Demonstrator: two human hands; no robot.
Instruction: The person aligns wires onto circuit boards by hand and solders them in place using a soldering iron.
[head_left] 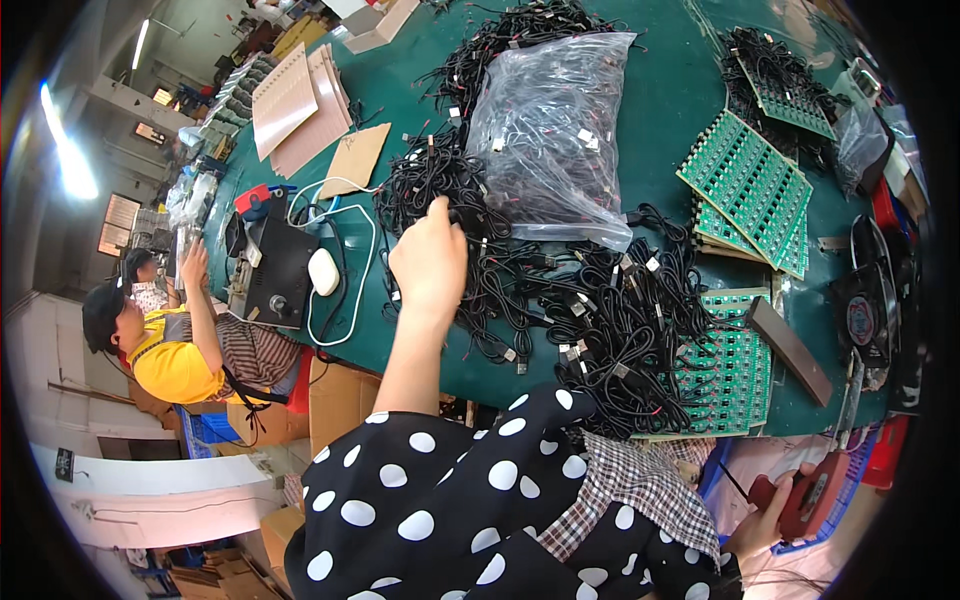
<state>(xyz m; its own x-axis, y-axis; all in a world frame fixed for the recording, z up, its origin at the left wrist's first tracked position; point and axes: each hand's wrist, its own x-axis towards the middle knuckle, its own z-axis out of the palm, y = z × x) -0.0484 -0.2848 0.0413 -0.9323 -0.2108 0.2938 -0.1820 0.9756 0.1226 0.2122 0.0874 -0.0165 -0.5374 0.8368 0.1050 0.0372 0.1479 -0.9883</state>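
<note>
My left hand (430,265) reaches into a tangled heap of black cables (425,185) with small white connectors, its fingers closed on a black cable among them. Low at the right, my right hand (765,520) grips a dark red hand tool (815,495) by its handle; part of that hand is cut off by my sleeve. More black cables (620,340) lie between my arms. Their ends run onto a green circuit board panel (735,365) at the table's near edge, with a dark brown bar (790,350) resting across it.
Behind the cables lies a clear plastic bag (550,130) full of cables. Stacked green circuit panels (750,190) sit at the right, near a black fan (865,310). At left stand a black control box (280,275), a white cord (368,265) and cardboard sheets (290,110). A co-worker (175,350) sits beyond.
</note>
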